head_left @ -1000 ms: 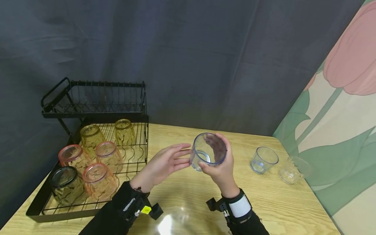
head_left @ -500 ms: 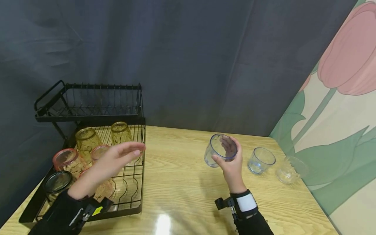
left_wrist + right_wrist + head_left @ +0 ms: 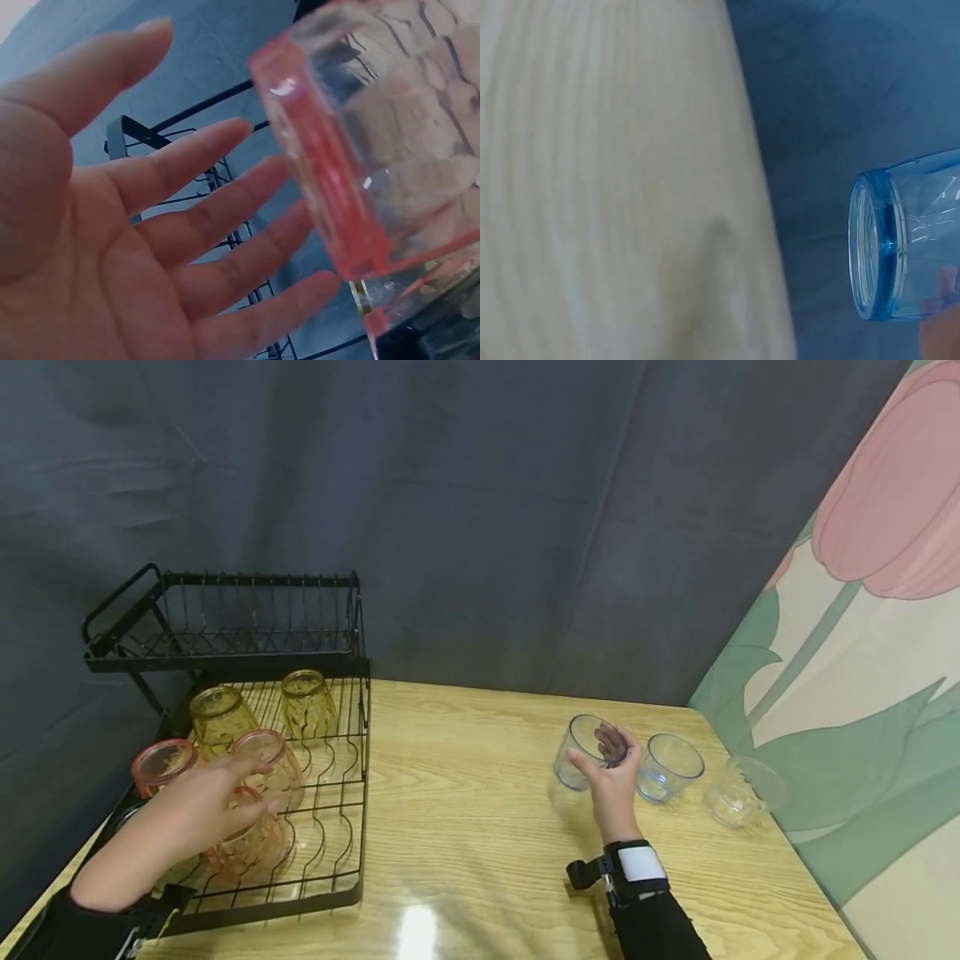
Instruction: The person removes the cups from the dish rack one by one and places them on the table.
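Note:
My right hand [image 3: 618, 797] grips a clear drinking glass [image 3: 572, 762] with a bluish rim, its mouth tilted up. That glass [image 3: 919, 232] shows at the right of the right wrist view. Just right of it on the table stands a similar blue-tinted glass [image 3: 670, 768]. My left hand [image 3: 197, 806] hovers over the lower rack among the pink glasses, holding nothing. In the left wrist view its fingers [image 3: 225, 217] are spread, the tips right at the rim of a pink glass [image 3: 330, 161]. The front pink glass [image 3: 251, 852] is partly hidden under this hand.
A black two-tier dish rack [image 3: 360, 868] fills the left side. In it stand amber glasses [image 3: 309, 710] at the back and other pink glasses [image 3: 277, 768]; a dark glass is mostly behind my left arm. A clear glass vessel [image 3: 737, 802] stands at the table's right edge.
My left hand has left the held glass and moved left over the rack. My right hand has carried the glass right and lower, next to the other blue-tinted glass.

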### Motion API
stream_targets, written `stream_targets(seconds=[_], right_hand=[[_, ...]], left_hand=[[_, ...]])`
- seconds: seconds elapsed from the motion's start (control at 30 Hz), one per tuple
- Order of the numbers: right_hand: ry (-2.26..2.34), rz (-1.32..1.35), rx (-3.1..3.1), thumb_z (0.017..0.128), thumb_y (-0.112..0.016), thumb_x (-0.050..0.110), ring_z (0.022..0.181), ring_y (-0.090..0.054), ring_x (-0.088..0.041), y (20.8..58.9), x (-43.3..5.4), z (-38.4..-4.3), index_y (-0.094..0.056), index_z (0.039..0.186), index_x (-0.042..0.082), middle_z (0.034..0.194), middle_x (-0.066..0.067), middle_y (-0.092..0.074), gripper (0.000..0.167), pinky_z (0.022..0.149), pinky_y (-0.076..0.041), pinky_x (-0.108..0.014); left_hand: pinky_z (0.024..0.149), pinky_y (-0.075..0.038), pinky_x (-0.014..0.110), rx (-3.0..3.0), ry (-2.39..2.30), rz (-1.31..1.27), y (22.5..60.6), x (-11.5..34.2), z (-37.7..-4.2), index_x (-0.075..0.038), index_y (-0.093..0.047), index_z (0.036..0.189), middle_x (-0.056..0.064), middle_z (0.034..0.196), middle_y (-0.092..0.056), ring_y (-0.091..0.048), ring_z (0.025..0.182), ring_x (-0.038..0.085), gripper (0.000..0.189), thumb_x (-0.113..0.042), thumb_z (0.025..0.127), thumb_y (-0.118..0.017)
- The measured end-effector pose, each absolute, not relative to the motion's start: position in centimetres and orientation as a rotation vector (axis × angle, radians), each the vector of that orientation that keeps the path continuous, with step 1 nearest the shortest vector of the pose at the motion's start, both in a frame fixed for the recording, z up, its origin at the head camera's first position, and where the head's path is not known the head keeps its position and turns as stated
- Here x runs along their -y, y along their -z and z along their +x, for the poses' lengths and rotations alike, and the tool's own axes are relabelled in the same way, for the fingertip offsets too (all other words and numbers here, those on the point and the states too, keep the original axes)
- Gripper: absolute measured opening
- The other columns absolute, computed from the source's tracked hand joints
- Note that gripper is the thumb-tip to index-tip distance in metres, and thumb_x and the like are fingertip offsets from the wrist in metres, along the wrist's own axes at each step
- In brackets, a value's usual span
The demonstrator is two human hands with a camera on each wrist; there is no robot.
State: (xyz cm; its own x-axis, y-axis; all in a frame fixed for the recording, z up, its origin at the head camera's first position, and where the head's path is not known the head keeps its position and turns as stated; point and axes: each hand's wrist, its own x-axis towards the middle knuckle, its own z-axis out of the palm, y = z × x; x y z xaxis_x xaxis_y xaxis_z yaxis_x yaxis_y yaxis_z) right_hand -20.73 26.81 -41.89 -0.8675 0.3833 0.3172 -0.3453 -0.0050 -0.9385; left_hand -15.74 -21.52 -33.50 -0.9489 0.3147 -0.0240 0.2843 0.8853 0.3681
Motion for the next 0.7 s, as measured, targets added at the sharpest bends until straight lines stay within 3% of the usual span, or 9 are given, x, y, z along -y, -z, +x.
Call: stream_targets(seconds=[0.2, 0.47, 0.7], right_hand=[[-1.844, -0.193, 1.897, 0.080, -0.076, -0.004, 0.126, -0.039, -0.022, 43.3, -28.1, -21.2, -0.020, 0.142, 0.004, 0.134, 0.000, -0.041, 0.084, 0.109, -0.031, -0.033], [-1.814, -0.367, 1.980, 0.086, -0.075, 0.010, 0.133, -0.033, -0.027, 44.1, -29.2, -21.6, -0.010, 0.146, 0.003, 0.149, -0.014, -0.030, 0.089, 0.108, -0.031, -0.030], [-1.791, -0.366, 1.984, 0.087, -0.074, 0.008, 0.136, -0.028, -0.030, 44.5, -29.4, -22.3, -0.007, 0.146, 0.000, 0.150, -0.016, -0.027, 0.090, 0.115, -0.024, -0.037]], left_hand=[[0.066, -0.053, 0.049, -2.921, -0.473, 0.498, 34.4, 21.6, -16.2, 0.001, -0.057, 0.130, 0.035, 0.127, -0.052, -0.060, 0.101, 0.047, 0.069, -0.045, 0.082, -0.075], [0.070, -0.053, 0.052, -2.870, -0.408, 0.548, 36.0, 21.9, -16.5, 0.002, -0.059, 0.125, 0.033, 0.120, -0.054, -0.061, 0.096, 0.046, 0.070, -0.043, 0.075, -0.082], [0.071, -0.051, 0.053, -2.902, -0.344, 0.574, 36.5, 21.8, -16.5, -0.004, -0.061, 0.120, 0.026, 0.113, -0.056, -0.059, 0.093, 0.044, 0.061, -0.033, 0.072, -0.086]])
